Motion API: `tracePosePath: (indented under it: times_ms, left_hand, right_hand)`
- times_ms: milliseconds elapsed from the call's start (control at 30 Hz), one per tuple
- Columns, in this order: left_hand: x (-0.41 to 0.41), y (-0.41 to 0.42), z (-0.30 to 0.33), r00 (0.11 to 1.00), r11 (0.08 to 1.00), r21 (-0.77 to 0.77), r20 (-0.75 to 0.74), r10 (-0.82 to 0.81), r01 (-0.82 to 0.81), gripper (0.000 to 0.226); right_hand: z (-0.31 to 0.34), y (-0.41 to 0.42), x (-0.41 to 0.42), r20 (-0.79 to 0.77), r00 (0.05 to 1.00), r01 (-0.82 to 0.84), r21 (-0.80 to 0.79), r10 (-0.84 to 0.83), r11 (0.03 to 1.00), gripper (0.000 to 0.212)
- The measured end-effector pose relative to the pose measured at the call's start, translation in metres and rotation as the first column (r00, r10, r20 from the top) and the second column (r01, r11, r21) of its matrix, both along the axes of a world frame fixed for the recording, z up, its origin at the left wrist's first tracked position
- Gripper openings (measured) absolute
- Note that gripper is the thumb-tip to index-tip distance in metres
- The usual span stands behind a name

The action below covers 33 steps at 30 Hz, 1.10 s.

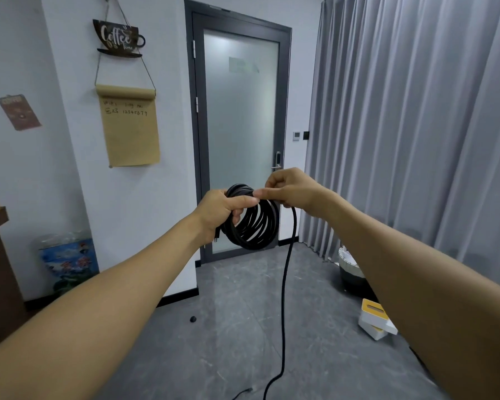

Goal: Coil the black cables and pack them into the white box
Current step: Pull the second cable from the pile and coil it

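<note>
A black cable (253,225) is wound into a coil of several loops, held up in front of the door. My left hand (224,207) grips the coil's top left, thumb laid across the loops, and a plug end hangs below that hand. My right hand (289,189) pinches the cable at the coil's top right. From there the loose length of cable (283,298) drops straight to the floor and trails toward the bottom edge. A white box with a yellow top (374,317) lies on the floor at the right, partly hidden by my right forearm.
A frosted glass door (240,125) stands ahead and grey curtains (416,125) hang on the right. A dark bin with a white liner (350,272) sits by the curtain. A large water bottle (65,261) stands at the left wall. A small black object (193,319) lies on the grey floor.
</note>
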State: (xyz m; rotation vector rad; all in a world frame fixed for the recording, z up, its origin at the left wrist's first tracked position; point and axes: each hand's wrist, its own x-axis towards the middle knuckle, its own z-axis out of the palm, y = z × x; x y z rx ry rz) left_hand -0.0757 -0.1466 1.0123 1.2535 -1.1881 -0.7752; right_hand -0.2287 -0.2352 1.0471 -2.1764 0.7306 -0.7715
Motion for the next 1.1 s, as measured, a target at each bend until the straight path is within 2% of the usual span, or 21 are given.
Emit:
tracePosePath:
  times_ms: [133,367,600,733,867,967,1033,1100]
  left_hand:
    - [0.012,0.000,0.001,0.997,0.998,-0.031,-0.064,0.050,-0.052,0.007]
    - [0.030,0.004,-0.001,0.963,0.985,-0.041,-0.221,0.155,-0.168,0.012]
    - [0.066,0.014,0.003,0.827,0.901,-0.041,-0.418,0.376,-0.431,0.020]
    - [0.077,0.015,0.000,0.801,0.843,-0.031,-0.333,0.498,-0.537,0.023]
    - [0.064,0.010,0.004,0.788,0.780,-0.122,-0.158,0.595,-0.614,0.026]
    - [0.060,0.008,0.006,0.767,0.751,-0.192,-0.018,0.641,-0.632,0.022]
    - [0.058,0.007,0.005,0.747,0.735,-0.198,0.023,0.665,-0.648,0.018]
    - [0.055,0.006,0.003,0.738,0.730,-0.195,0.038,0.673,-0.655,0.017]
  right_hand:
    - [-0.013,-0.008,-0.007,0.094,0.994,0.046,0.095,-0.055,0.994,0.027]
    - [-0.026,-0.021,-0.021,0.095,0.982,0.149,0.149,-0.164,0.978,0.024]
    - [-0.045,-0.036,-0.054,0.009,0.934,0.358,-0.007,-0.358,0.934,0.033]
    - [-0.041,-0.039,-0.053,0.123,0.920,0.381,-0.069,-0.371,0.922,0.020]
    - [-0.031,-0.026,-0.032,-0.103,0.909,0.339,-0.385,-0.405,0.859,0.021]
    - [-0.022,-0.009,-0.020,-0.259,0.880,0.167,-0.616,-0.398,0.770,0.022]
    - [-0.016,-0.001,-0.013,-0.323,0.882,0.065,-0.640,-0.344,0.766,0.021]
    - [-0.012,0.004,-0.006,-0.349,0.902,-0.004,-0.596,-0.255,0.803,0.017]
